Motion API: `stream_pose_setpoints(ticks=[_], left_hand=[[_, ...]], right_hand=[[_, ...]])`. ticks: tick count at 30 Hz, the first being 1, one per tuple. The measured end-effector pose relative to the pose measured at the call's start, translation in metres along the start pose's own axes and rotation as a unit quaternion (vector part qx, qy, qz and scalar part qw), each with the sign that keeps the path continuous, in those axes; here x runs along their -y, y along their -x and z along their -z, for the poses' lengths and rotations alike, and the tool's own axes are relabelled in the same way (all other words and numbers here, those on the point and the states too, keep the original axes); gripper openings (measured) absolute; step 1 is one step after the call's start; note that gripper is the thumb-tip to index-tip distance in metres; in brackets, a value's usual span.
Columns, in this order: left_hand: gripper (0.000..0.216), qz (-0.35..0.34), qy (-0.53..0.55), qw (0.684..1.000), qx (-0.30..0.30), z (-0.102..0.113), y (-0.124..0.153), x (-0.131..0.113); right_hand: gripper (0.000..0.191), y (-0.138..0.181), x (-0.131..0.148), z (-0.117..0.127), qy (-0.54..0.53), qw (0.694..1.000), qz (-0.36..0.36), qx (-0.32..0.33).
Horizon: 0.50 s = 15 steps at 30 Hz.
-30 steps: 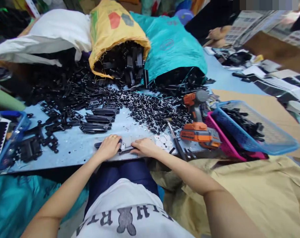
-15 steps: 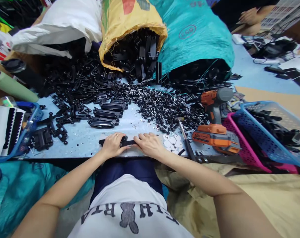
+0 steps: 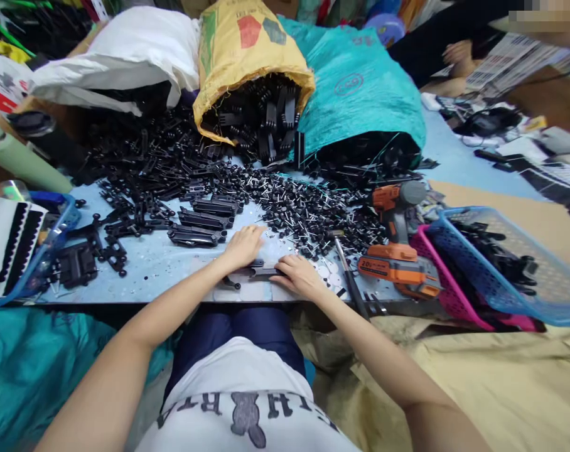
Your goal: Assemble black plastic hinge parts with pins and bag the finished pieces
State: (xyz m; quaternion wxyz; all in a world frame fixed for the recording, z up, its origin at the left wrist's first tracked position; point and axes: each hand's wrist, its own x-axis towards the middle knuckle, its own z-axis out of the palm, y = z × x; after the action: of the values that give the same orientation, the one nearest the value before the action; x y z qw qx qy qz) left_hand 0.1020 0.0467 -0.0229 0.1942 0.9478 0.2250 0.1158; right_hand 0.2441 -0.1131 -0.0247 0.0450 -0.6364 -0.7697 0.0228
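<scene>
While the black part [image 3: 265, 272] lies with one end clamped in the fingers of the right hand [image 3: 300, 276], the left hand [image 3: 244, 245] is just beyond it — fingers together or apart, I cannot tell — with pins [image 3: 308, 216] past those fingertips and a hammer [image 3: 349, 274] right of both hands' fingers.

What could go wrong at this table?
The left hand is close to the loose pins and might scatter some. The black part in the right hand lies near the front edge of the table and could slip off. The hammer reaches that edge too; a bump might drop it.
</scene>
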Motion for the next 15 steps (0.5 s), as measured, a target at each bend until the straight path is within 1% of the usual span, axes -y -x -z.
stream_pose_setpoints(ticks=[1, 3, 4, 6, 7, 9, 10, 11, 12, 14, 15], left_hand=[[0.036, 0.026, -0.017, 0.999, -0.01, -0.001, -0.022, 0.0], [0.035, 0.041, -0.04, 0.998, 0.018, -0.005, -0.062, 0.001], [0.034, 0.045, -0.045, 0.998, 0.027, -0.007, -0.077, 0.001], [0.031, 0.05, -0.048, 0.997, 0.034, -0.009, -0.093, 0.001], [0.029, 0.054, -0.049, 0.997, 0.029, -0.009, -0.094, 0.001], [0.027, 0.061, -0.054, 0.997, 0.015, -0.006, -0.081, 0.001], [0.026, 0.059, -0.046, 0.997, -0.007, -0.002, -0.067, 0.003], [0.024, 0.054, -0.029, 0.997, -0.045, 0.002, -0.05, 0.005], [0.024, 0.047, -0.004, 0.994, -0.096, 0.006, -0.03, 0.008], [0.022, 0.031, 0.057, 0.973, -0.223, 0.014, 0.014, 0.016], [0.021, 0.029, 0.067, 0.959, -0.274, 0.016, 0.036, 0.02]], right_hand=[[0.04, 0.005, -0.003, -0.003, -0.013, 1.0, -0.008, -0.003], [0.038, 0.01, -0.006, -0.006, -0.055, 0.998, -0.025, -0.003], [0.036, 0.009, -0.008, -0.005, -0.076, 0.996, -0.039, -0.006], [0.032, 0.0, -0.013, -0.001, -0.097, 0.992, -0.079, -0.027], [0.03, -0.007, -0.016, 0.002, -0.089, 0.99, -0.105, -0.041], [0.026, -0.024, -0.024, 0.007, -0.042, 0.986, -0.153, -0.055], [0.025, -0.033, -0.028, 0.008, -0.017, 0.984, -0.169, -0.048], [0.026, -0.042, -0.031, 0.009, 0.003, 0.984, -0.178, -0.031], [0.026, -0.05, -0.034, 0.009, 0.018, 0.983, -0.184, -0.008], [0.026, -0.062, -0.036, 0.008, 0.032, 0.979, -0.201, 0.034], [0.025, -0.066, -0.036, 0.007, 0.035, 0.975, -0.214, 0.047]])
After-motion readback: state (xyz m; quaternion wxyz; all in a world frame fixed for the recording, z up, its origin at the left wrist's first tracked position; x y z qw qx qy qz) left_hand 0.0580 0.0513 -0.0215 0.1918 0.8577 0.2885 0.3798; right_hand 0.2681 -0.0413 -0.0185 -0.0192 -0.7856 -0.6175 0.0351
